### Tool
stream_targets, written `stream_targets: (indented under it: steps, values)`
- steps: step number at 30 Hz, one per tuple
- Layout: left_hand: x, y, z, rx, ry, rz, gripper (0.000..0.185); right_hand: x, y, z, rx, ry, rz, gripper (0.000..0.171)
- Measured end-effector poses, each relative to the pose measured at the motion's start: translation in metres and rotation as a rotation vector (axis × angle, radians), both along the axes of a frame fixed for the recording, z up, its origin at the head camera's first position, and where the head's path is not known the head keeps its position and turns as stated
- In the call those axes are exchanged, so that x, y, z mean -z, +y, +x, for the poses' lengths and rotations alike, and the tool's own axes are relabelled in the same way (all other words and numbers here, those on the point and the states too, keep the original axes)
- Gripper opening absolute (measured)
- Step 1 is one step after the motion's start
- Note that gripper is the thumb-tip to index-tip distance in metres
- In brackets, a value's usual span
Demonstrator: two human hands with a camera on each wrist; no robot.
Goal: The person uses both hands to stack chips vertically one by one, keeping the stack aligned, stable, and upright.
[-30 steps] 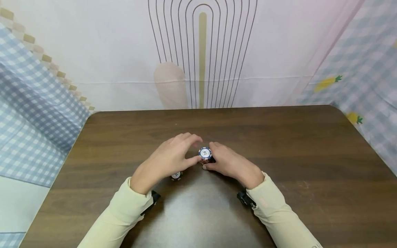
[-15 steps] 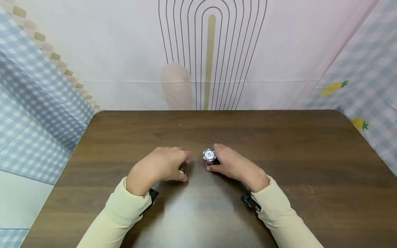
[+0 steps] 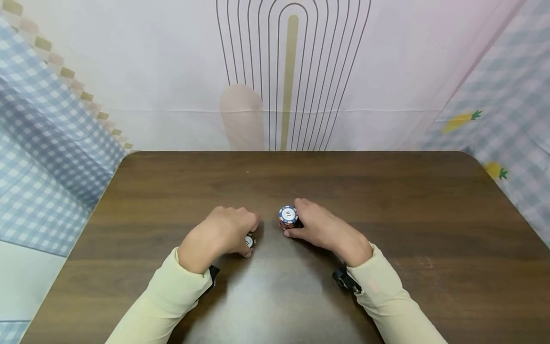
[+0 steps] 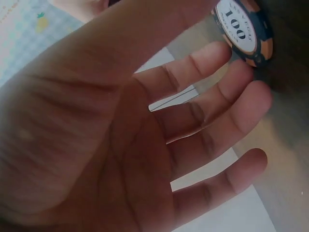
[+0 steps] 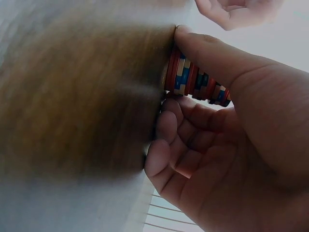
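Observation:
A short stack of poker chips (image 3: pixel 288 216) with a blue and white chip on top stands at the middle of the brown table (image 3: pixel 395 200). My right hand (image 3: pixel 301 222) grips the stack from the right. In the right wrist view the thumb lies along one side of the stack (image 5: pixel 193 79) and the curled fingers (image 5: pixel 166 128) along the other. A single dark chip marked 100 (image 3: pixel 249 240) sits left of the stack. My left hand (image 3: pixel 241 230) is curled over it. The left wrist view shows this chip (image 4: pixel 244 31) pinched between thumb and index fingertip (image 4: pixel 219 50).
Patterned cloth hangs behind the table: white with arch lines (image 3: pixel 292 71) in the middle, blue check (image 3: pixel 43 143) at the left, pineapple print (image 3: pixel 494 124) at the right. Black wrist straps (image 3: pixel 343 279) sit at both cream sleeves.
My left hand left the stack, drew back to the lower left and closed on the single chip. The right hand stayed on the stack.

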State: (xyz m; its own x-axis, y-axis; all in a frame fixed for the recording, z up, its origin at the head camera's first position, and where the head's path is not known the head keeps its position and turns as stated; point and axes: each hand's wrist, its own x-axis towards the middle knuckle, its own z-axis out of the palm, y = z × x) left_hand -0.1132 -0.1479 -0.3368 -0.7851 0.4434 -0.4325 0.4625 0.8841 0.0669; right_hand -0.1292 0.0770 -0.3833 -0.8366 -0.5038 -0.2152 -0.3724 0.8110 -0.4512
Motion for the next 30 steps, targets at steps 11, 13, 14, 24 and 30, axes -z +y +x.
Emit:
stream_targets:
  steps: [11,13,14,24,30]
  values:
    - [0.001,0.004,0.001,-0.033,-0.011,-0.009,0.034,-0.001,0.000,0.002,0.005,0.011,-0.018,0.049]
    - [0.001,0.004,0.001,-0.023,-0.004,-0.010,0.033,-0.001,0.000,0.002,0.005,0.013,-0.017,0.050]
    - [0.001,0.004,0.002,-0.017,0.002,-0.006,0.033,-0.001,0.000,0.002,0.005,0.013,-0.018,0.049]
    - [0.028,-0.002,-0.007,-0.004,0.013,0.032,0.028,0.001,0.001,0.002,-0.002,0.024,-0.035,0.049]
    - [0.005,0.003,0.004,-0.030,0.000,0.098,0.031,-0.001,0.000,0.003,0.002,0.011,-0.026,0.052]
